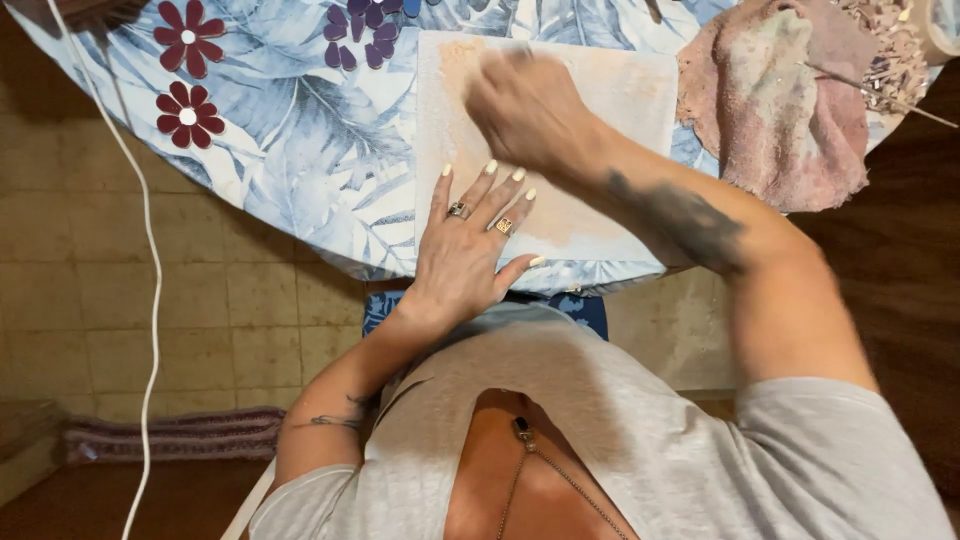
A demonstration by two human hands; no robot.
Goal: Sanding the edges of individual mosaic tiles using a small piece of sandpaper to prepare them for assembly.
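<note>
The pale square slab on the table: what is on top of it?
On the pale square slab the left hand lies flat at its near edge, and the blurred right hand is over its upper middle. Orange-tan smears show; whatever is beneath the right hand is covered.

Right hand is a motion blur, fingers and whatever they press unreadable; it masks part of the pale board; the pink cloth and mosaic scraps run off the top edge.
</note>
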